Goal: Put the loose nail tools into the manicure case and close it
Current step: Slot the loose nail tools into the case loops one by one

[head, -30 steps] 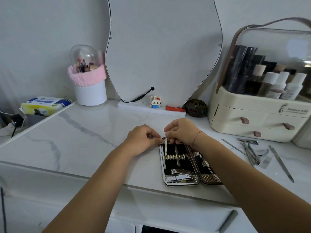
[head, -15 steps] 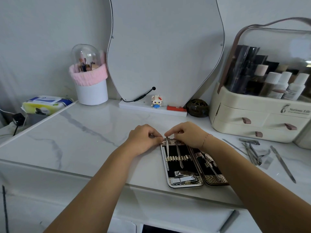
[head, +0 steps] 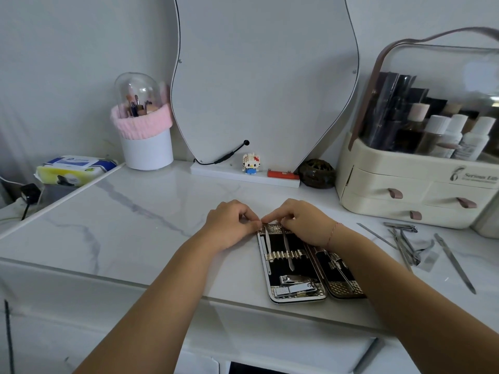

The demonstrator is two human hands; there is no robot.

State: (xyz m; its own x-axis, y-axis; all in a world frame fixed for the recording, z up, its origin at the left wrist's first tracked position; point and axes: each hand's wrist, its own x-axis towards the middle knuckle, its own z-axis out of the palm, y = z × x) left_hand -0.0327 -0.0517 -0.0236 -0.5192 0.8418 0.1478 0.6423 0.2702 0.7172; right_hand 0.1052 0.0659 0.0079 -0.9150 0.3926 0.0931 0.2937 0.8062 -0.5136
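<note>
The white marble-patterned counter [head: 135,228] carried the open manicure case [head: 297,300], a flat metal-rimmed case with black lining. It lay spread in two halves close to the near edge, right of centre. The right forearm crossed over its right half and hid much of it.

Both hands worked at the far end of the case's left half. The left hand [head: 232,222] was curled, thumb and forefinger tips closed together at the far left corner. Whether they held the rim or a tool tip could not be told. The right hand [head: 299,222] was curled down over the tops of the seated tools, and what it grasped, if anything, was hidden.

The task looked to be partly done. Some tools were seated, a group was still loose on the counter to the right, well apart from the case, and the case was not yet closed.

Loose tools:
- one long silver file [head: 455,263]
- one thin flat metal strip [head: 376,235]
- one silver nail clipper [head: 401,227]
- one tangle of slim steel tools and nippers [head: 405,249], perhaps three or four, too overlapped to count

In the left half:
- two slim steel tools [head: 286,248] under the gold ribbed holding strip [head: 280,255]
- two chrome clippers [head: 295,286] at the near end

At least one thin tool showed in the right half.
</note>
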